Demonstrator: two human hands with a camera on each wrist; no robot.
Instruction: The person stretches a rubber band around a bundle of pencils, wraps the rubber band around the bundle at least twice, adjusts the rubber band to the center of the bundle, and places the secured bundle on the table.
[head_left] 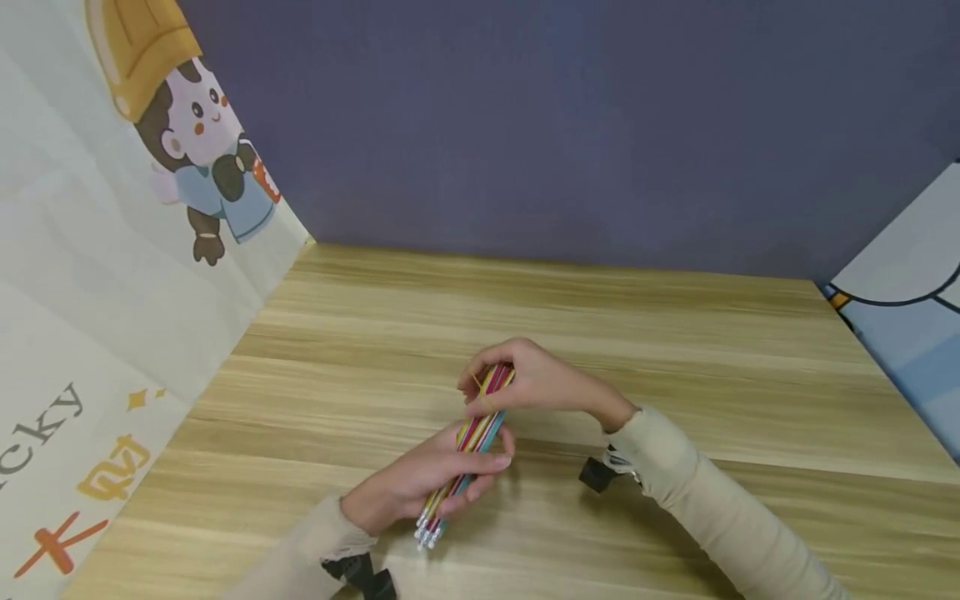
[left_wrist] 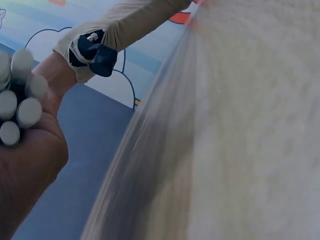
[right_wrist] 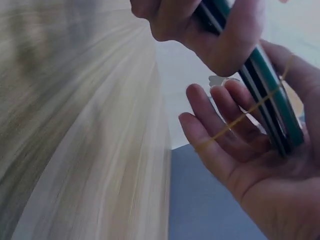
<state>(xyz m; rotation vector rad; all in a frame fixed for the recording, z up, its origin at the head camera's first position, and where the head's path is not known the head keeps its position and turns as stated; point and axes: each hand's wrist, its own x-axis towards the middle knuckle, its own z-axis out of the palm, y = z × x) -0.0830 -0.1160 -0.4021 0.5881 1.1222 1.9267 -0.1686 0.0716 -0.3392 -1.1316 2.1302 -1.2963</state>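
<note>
A bundle of striped, many-coloured pencils [head_left: 471,433] slants above the table. My left hand [head_left: 427,471] grips its lower part, thumb across the front. White eraser ends [left_wrist: 29,112] stick out below that hand in the left wrist view. Around the upper end curve the fingers of my right hand [head_left: 540,382]. A thin yellow rubber band [right_wrist: 257,105] is stretched between the right thumb and fingers, crossing the pencils in the right wrist view. There the far pencil ends lie close to the right palm; whether they touch it I cannot tell.
Beneath both hands lies a wood-grain table [head_left: 637,325]. A dark blue-grey panel [head_left: 570,133] rises along its far edge. At the left stands a white wall [head_left: 90,250] with cartoon print, at the right another printed panel [head_left: 907,333]. Black straps sit at both wrists.
</note>
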